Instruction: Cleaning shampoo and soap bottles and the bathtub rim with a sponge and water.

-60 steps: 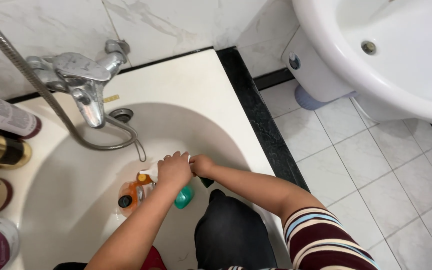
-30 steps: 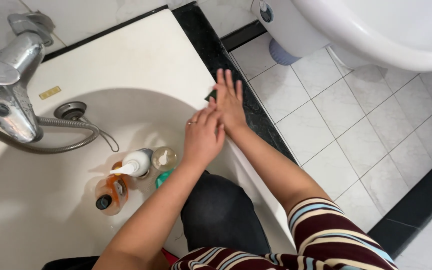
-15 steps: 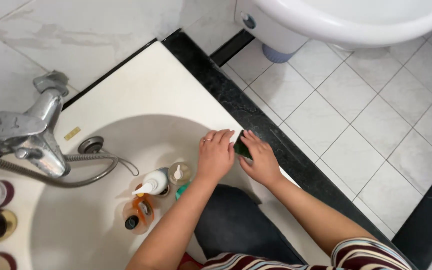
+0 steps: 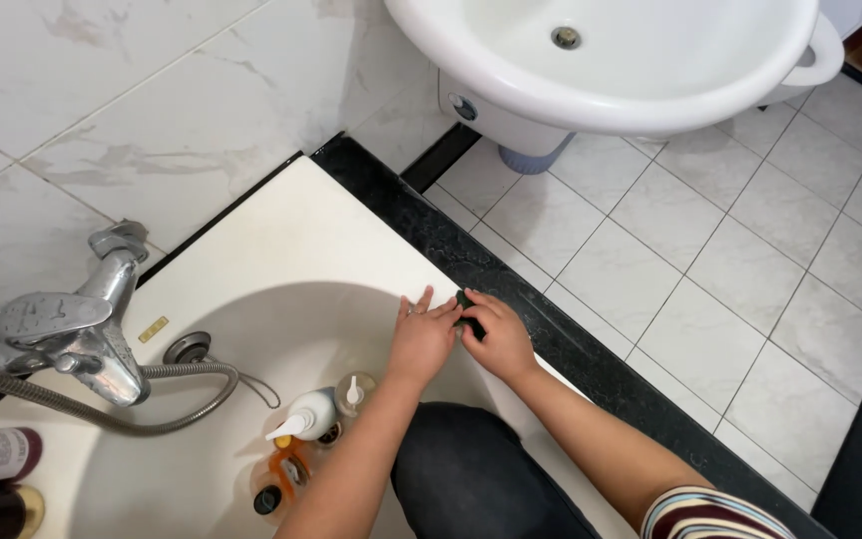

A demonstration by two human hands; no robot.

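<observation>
green sponge now mostly covered

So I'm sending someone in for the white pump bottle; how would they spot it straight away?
Look inside the cream bathtub, below the chrome tap and its hose. A cluster of bottles stands on the tub floor; the white pump bottle is the only opaque white one, its nozzle pointing left, beside a clear one and an orange one.

Both hands on dark sponge

- Left hand: bare, forearm uncovered.
- Right hand: bare, forearm uncovered.
- Sleeve: short, striped maroon, cream and light blue.
- Trousers: dark, near black.
</observation>
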